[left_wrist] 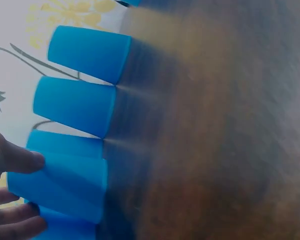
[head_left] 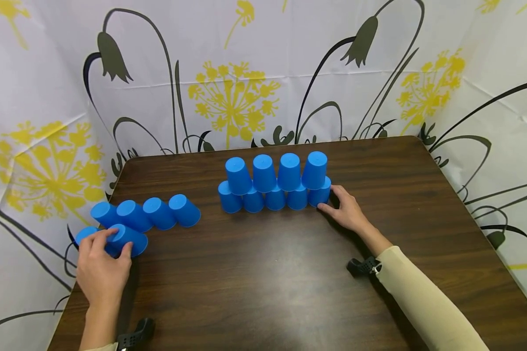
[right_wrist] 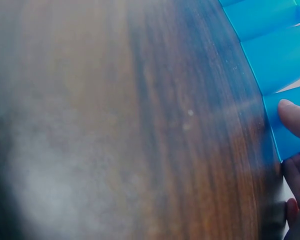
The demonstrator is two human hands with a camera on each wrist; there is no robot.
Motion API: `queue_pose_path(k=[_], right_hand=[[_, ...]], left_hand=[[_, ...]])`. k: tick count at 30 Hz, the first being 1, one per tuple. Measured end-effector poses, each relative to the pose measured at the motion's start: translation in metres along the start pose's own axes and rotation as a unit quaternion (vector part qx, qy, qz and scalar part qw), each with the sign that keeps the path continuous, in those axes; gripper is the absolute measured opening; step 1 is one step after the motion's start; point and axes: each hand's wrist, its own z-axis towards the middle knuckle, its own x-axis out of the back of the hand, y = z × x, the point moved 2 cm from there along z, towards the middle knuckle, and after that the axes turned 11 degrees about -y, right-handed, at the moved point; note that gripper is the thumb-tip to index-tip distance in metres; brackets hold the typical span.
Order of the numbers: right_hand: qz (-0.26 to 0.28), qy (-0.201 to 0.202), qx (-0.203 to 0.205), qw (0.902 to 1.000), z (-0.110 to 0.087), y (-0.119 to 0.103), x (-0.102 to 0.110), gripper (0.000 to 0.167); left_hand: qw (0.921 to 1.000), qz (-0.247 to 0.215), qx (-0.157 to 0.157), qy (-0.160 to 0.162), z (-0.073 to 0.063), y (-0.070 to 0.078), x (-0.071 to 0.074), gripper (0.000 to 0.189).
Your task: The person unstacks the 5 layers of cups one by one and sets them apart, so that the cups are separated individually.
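At the left of the table, my left hand (head_left: 103,268) holds an upside-down blue cup (head_left: 131,241) between thumb and fingers. In the left wrist view the thumb lies on the side of that cup (left_wrist: 65,185). Another blue cup (head_left: 86,233) is partly hidden behind the hand. My right hand (head_left: 348,209) grips the rightmost lower cup (head_left: 319,194) of a two-level row, thumb in front and fingers at its right side. The right wrist view shows the thumb against this cup (right_wrist: 285,132). Upper cups (head_left: 289,170) straddle the lower ones, all mouth down.
Behind the left hand, several upside-down blue cups (head_left: 159,213) stand in a row. All stand on a dark wooden table (head_left: 263,282). A white curtain (head_left: 263,44) with yellow and grey plants hangs behind it. Black straps (head_left: 362,266) are on both wrists.
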Motion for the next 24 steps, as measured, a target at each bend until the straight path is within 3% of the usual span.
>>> queue_pose_path(k=[4,8,14,18,24], right_hand=[[-0.002,0.002,0.006,1.0000,0.001,0.000,0.000,0.062],[-0.004,0.000,0.005,1.0000,0.001,0.001,0.001,0.063],[-0.003,-0.001,0.002,1.0000,0.001,0.001,0.001,0.063],[-0.002,-0.004,-0.003,1.0000,0.001,0.002,0.000,0.062],[-0.001,-0.006,-0.003,1.0000,0.001,0.003,0.000,0.062]], left_hand=[[0.9999,0.003,-0.008,0.006,0.002,0.004,0.007,0.049],[0.9986,0.005,-0.039,0.035,0.003,0.017,0.018,0.047],[0.9875,-0.022,-0.142,0.063,0.003,0.054,0.024,0.040],[0.9760,-0.082,-0.199,0.029,0.005,0.083,0.012,0.041],[0.9506,-0.184,-0.244,-0.052,0.006,0.126,-0.021,0.051]])
